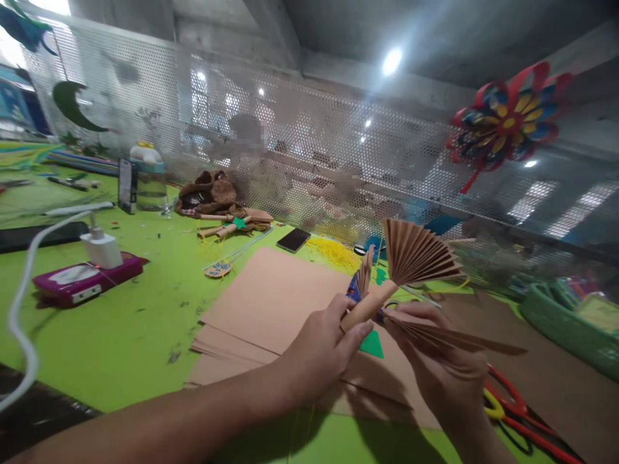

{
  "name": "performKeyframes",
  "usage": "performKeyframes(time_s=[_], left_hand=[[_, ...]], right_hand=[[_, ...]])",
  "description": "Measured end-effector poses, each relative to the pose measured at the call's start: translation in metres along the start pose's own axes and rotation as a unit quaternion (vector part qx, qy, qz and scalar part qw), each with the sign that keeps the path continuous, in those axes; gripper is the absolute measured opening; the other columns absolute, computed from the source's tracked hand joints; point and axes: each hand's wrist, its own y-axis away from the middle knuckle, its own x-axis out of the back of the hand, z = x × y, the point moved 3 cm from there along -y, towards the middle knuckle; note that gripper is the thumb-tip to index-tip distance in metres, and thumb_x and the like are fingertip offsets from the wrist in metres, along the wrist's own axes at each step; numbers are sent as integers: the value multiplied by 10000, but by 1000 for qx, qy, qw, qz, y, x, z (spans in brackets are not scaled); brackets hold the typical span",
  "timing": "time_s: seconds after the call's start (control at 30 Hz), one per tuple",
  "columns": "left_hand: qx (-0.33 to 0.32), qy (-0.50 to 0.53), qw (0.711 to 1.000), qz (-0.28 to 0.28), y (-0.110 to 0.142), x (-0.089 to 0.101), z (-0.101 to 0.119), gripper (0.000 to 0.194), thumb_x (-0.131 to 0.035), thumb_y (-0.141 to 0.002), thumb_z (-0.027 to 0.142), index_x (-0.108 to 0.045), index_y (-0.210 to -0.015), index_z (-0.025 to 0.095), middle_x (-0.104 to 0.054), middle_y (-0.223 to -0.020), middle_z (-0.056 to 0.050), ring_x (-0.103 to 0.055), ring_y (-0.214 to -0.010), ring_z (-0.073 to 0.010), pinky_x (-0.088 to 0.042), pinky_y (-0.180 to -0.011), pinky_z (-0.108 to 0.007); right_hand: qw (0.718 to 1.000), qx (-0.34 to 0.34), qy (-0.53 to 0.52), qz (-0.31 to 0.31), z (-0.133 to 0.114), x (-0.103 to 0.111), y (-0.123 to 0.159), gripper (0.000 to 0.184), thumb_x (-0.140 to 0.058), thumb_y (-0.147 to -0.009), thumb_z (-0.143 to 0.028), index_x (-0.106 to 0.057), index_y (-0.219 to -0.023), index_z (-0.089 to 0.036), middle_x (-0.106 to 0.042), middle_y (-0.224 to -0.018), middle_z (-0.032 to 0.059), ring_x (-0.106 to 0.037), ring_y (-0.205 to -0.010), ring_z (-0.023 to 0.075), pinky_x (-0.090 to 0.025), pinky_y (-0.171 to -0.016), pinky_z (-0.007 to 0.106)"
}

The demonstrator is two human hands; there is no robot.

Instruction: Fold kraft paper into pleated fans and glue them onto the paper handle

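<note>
My left hand (329, 332) is closed around a rolled brown paper tube (370, 306), which tilts up to the right. A pleated brown paper fan (418, 254) spreads from the tube's upper end. Another pleated piece (454, 338) juts out to the right across my right hand (435, 361). The right fingers are pinched beside the tube on a small dark item that I cannot make out. A narrower pleated piece (366, 269) and a dark blue patch show behind the tube. Below lie stacked brown paper sheets (280, 293) and a green paper piece (372, 345).
Red-and-yellow-handled scissors (512, 399) lie at the right, near a green basket (570, 319). A phone (293, 240), yellow strands (333, 252) and a paper craft with a green star (232, 223) lie behind. A purple power strip (87, 280) with a charger stands left.
</note>
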Motion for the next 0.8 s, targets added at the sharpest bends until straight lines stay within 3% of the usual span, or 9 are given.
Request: performKeyframes(time_s=[0.43,0.8], left_hand=[[-11,0,1000,8,0,0,1,226,-466,-890,394,-518,-990,197,-549,-703,8,-505,-631,-137,-357,-576,-279],[-12,-7,1000,9,1,-1,0,203,-483,-885,358,-520,-999,194,-610,-759,-19,-549,-672,-154,-384,-599,-284]], right_hand=[[996,-74,-40,9,6,-2,6,199,-653,-795,-115,-715,-921,-257,-622,-909,4,-590,-744,130,-501,-659,230],[993,-89,-75,-12,0,-3,3,191,-641,-810,-123,-719,-909,-267,-623,-897,-3,-606,-756,113,-510,-666,193]])
